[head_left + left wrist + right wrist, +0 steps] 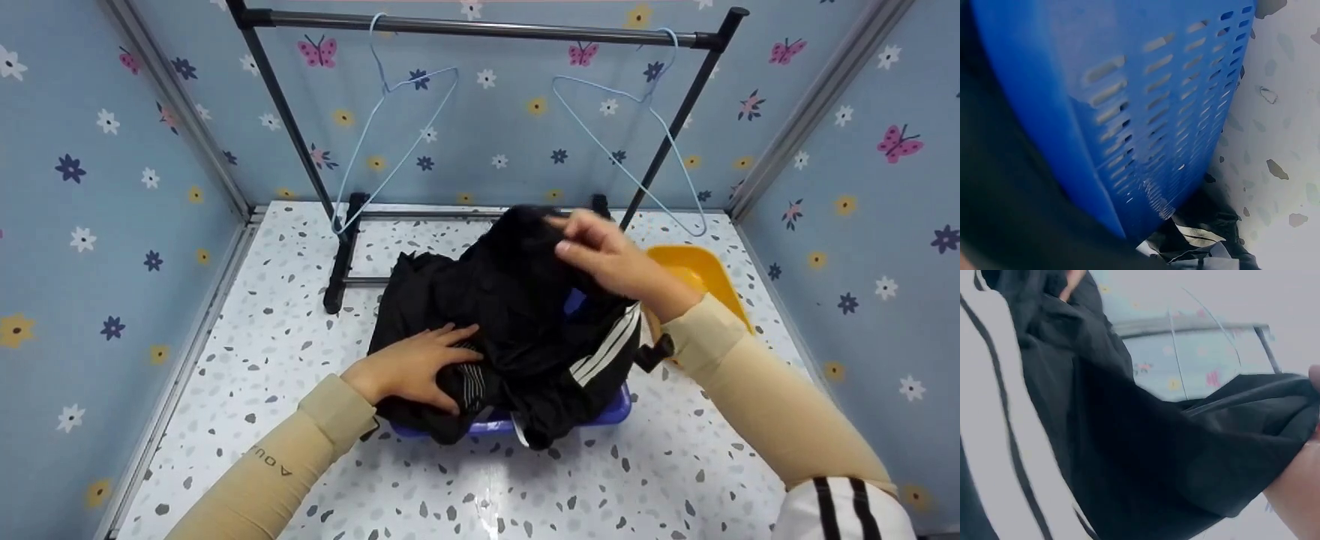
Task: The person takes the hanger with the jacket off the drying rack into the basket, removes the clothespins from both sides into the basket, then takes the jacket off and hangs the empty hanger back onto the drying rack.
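Observation:
Black clothes, one part with white stripes, lie heaped over a blue plastic basket. My left hand rests on the near left of the heap, fingers spread, beside a patch of thin pale lines. At the upper right of the heap, my right hand pinches a raised fold of the black garment. In the right wrist view the lifted fabric stretches to the fingers at the right edge. Close up in the left wrist view is the basket's slotted blue side.
A yellow basket stands on the speckled floor, behind my right forearm. At the back is a dark metal clothes rack. Two light-blue wire hangers, one on the left and one on the right, hang from its rail. Flowered walls enclose the space.

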The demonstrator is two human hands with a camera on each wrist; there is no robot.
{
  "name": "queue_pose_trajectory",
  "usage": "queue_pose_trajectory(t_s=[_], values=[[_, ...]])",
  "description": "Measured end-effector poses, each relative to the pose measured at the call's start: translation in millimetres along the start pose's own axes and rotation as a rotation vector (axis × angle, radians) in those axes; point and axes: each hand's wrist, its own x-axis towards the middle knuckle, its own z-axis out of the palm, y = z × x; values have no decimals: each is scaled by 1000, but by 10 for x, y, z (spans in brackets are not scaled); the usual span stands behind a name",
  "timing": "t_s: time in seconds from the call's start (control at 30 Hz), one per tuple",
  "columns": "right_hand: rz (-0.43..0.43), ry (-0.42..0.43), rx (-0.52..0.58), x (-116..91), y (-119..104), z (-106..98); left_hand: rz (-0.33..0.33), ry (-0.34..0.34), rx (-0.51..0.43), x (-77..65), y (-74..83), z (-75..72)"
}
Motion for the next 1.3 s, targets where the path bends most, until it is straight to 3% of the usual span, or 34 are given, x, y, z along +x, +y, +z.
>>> queue_pose_trajectory(t_s=[0.1,0.2,0.33,0.47,0.63,0.73,0.87,1.07,1.2,1.3], values=[[-30,-178,-224,-58,16,178,7,12,10,-3,-5,5],[-41,-334,-319,-123,106,354,17,29,16,-10,-15,8],[-91,-499,-368,-209,255,536,19,68,7,-21,-14,6],[-119,-626,-414,-288,353,673,5,166,5,-24,-10,10],[-130,-750,-467,-359,453,800,-7,298,82,-19,-4,16],[-129,-802,-490,-375,501,849,-8,301,159,-12,15,-16],[-96,-848,-526,-377,524,889,18,201,232,30,49,-79],[-63,-841,-556,-370,448,777,17,38,226,118,69,-126],[-95,-724,-535,-372,341,545,16,-1,203,161,68,-145],[-126,-574,-498,-383,296,306,14,-18,188,180,57,-146]])
